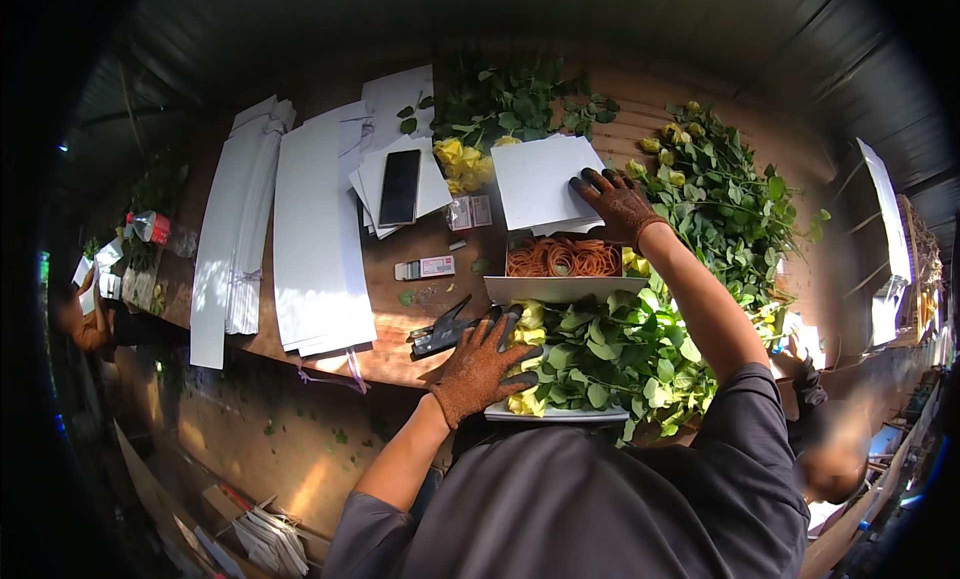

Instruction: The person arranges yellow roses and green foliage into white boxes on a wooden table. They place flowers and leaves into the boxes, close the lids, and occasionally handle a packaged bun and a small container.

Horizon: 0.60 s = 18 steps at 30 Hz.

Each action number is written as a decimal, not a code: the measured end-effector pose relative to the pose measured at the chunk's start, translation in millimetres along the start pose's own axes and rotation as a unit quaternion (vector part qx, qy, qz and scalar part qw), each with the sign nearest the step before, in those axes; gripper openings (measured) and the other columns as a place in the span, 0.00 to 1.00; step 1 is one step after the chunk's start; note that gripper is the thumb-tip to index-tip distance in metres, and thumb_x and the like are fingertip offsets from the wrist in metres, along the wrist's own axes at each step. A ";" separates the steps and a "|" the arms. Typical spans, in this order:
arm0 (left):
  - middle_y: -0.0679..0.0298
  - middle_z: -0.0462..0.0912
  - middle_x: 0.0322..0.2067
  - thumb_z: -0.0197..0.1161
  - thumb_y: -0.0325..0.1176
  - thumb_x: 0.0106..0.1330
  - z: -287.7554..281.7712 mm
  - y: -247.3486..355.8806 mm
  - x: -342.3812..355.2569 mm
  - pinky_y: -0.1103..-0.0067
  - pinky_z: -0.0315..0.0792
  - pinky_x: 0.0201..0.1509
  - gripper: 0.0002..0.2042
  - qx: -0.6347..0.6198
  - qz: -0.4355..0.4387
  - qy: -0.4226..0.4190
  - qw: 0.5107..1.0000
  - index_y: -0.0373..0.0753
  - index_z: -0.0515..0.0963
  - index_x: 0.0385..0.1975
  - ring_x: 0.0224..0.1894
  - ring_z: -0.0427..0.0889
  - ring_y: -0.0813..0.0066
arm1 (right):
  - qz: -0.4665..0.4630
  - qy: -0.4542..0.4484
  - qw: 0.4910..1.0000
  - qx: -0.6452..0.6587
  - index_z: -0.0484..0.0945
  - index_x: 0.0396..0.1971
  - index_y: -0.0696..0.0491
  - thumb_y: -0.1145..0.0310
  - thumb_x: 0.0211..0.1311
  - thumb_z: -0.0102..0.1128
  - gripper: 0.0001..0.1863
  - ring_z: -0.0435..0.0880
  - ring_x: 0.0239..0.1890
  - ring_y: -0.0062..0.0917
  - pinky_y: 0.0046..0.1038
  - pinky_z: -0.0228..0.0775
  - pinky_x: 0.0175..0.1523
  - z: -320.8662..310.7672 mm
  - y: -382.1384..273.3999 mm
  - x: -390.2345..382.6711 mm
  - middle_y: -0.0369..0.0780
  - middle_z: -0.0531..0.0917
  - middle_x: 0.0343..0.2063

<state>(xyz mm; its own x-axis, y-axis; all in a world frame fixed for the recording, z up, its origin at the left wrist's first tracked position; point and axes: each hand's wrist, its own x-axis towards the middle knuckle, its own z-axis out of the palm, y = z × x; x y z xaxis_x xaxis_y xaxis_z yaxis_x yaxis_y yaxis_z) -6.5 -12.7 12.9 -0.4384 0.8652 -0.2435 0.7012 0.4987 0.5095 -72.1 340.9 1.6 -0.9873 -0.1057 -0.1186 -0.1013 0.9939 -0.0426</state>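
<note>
My left hand [483,364], in a brown and black glove, rests with fingers spread on yellow rose heads [526,402] of a leafy bundle [600,349], which lies on white card [555,414]. A black stapler [430,339] lies just left of that hand. My right hand [617,204], gloved alike, has its fingers apart on the right edge of a stack of white sheets [535,174]. Below the sheets sits an open box of orange rubber bands [560,259]. A phone [400,185] lies on more sheets, with small staple boxes [425,268] nearby.
Stacks of long white cardboard [310,229] cover the table's left; loose rose stems [720,189] lie at back and right. A plastic bottle [148,228] is at far left. Other people appear at far left [90,319] and lower right [830,439].
</note>
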 end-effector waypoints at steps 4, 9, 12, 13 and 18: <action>0.43 0.53 0.71 0.64 0.58 0.60 3.1 -4.2 -2.8 0.46 0.53 0.70 0.30 -0.015 0.005 0.008 1.000 0.58 0.71 0.63 0.70 0.54 0.32 | -0.036 0.107 0.992 0.056 0.74 0.58 0.43 0.65 0.56 0.67 0.27 0.74 0.58 0.47 0.47 0.68 0.61 2.1 -5.2 -18.2 0.41 0.75 0.59; 0.43 0.52 0.71 0.65 0.57 0.60 12.1 -14.1 -3.5 0.45 0.53 0.70 0.31 -0.016 0.006 -0.006 1.000 0.59 0.70 0.65 0.70 0.53 0.33 | -0.011 0.305 0.912 0.276 0.81 0.47 0.51 0.75 0.61 0.62 0.14 0.85 0.43 0.39 0.34 0.78 0.46 -71.9 -22.8 -48.8 0.43 0.84 0.44; 0.44 0.51 0.71 0.61 0.60 0.63 15.6 -23.4 -2.3 0.48 0.55 0.69 0.30 -0.001 0.084 0.066 0.994 0.57 0.71 0.64 0.72 0.52 0.39 | -0.002 0.401 0.880 0.256 0.82 0.47 0.53 0.78 0.60 0.63 0.14 0.86 0.45 0.34 0.30 0.78 0.49 -100.7 -37.6 -66.5 0.43 0.84 0.43; 0.44 0.51 0.71 0.62 0.58 0.61 16.9 -25.9 -4.4 0.50 0.55 0.70 0.30 -0.009 0.075 0.060 0.995 0.57 0.71 0.63 0.71 0.52 0.38 | -0.002 0.416 0.884 0.213 0.83 0.46 0.52 0.78 0.60 0.63 0.14 0.85 0.47 0.34 0.30 0.78 0.50 -97.0 -42.6 -65.0 0.42 0.84 0.44; 0.42 0.50 0.71 0.65 0.57 0.59 10.7 -22.6 -0.2 0.53 0.54 0.71 0.31 -0.027 0.076 0.037 0.996 0.57 0.71 0.64 0.71 0.52 0.37 | -0.078 0.107 0.978 0.162 0.80 0.52 0.45 0.66 0.57 0.68 0.20 0.82 0.50 0.41 0.39 0.76 0.54 -27.0 -33.5 -51.9 0.43 0.81 0.51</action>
<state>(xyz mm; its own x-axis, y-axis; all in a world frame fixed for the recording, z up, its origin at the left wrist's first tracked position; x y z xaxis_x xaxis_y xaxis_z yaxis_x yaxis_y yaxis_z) -16.2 -23.6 -7.5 -0.3719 0.9229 -0.0999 0.7320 0.3578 0.5798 -20.7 313.9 36.0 -0.9695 -0.2115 0.1237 -0.2424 0.9012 -0.3594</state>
